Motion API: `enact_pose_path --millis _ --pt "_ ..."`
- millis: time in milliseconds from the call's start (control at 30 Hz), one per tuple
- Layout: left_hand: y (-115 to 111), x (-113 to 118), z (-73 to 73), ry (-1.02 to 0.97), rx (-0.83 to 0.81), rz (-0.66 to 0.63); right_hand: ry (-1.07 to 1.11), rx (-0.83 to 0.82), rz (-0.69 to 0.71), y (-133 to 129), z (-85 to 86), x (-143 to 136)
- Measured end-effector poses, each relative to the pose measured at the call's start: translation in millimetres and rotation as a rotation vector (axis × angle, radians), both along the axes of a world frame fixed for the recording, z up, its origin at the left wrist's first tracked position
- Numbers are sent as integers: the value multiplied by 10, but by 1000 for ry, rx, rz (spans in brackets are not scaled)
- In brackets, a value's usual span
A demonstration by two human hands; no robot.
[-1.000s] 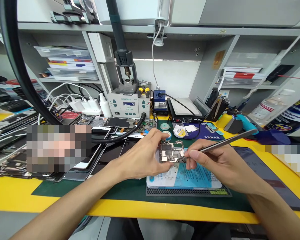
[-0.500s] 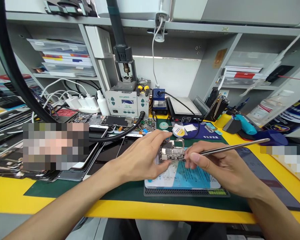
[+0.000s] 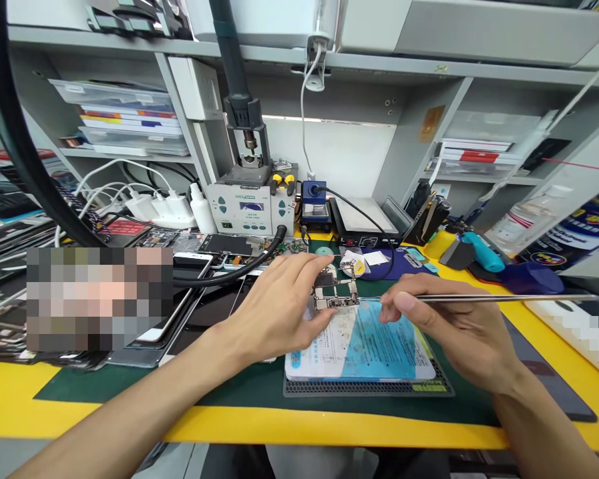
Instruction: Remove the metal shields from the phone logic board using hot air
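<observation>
A small circuit board (image 3: 335, 290) is held up by its left side between the thumb and fingers of my left hand (image 3: 285, 303). My right hand (image 3: 442, 326) is closed round long metal tweezers (image 3: 499, 299), which lie nearly level. Their thin tip points left and reaches the lower right edge of the board; whether it touches is too small to tell. Below the board lies a blue and white printed pad (image 3: 359, 349) on a dark perforated mat (image 3: 369, 388).
A rework station (image 3: 247, 207) stands at the back, its black hose (image 3: 229, 274) arching over stacked phones at the left. A soldering-iron stand (image 3: 315, 203), a bottle (image 3: 526, 213) and a blue can (image 3: 572, 233) stand further right. A dark flat panel (image 3: 544, 366) lies by my right forearm.
The tweezers have swung from slanting up to nearly level, and my right hand has moved slightly right, away from the board. The board now shows a more open frame with a green centre.
</observation>
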State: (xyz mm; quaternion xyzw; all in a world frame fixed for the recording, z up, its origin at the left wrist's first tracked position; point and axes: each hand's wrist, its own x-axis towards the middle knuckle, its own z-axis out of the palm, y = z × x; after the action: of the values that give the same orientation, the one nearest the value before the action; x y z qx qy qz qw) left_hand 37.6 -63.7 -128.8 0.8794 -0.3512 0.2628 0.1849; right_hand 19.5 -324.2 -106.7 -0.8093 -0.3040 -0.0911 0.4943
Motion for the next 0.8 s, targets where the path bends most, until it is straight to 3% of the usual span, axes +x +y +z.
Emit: enact_pose_path --millis 800 --pt "5 -14 19 33 -25 -7 7 -17 39 -11 18 42"
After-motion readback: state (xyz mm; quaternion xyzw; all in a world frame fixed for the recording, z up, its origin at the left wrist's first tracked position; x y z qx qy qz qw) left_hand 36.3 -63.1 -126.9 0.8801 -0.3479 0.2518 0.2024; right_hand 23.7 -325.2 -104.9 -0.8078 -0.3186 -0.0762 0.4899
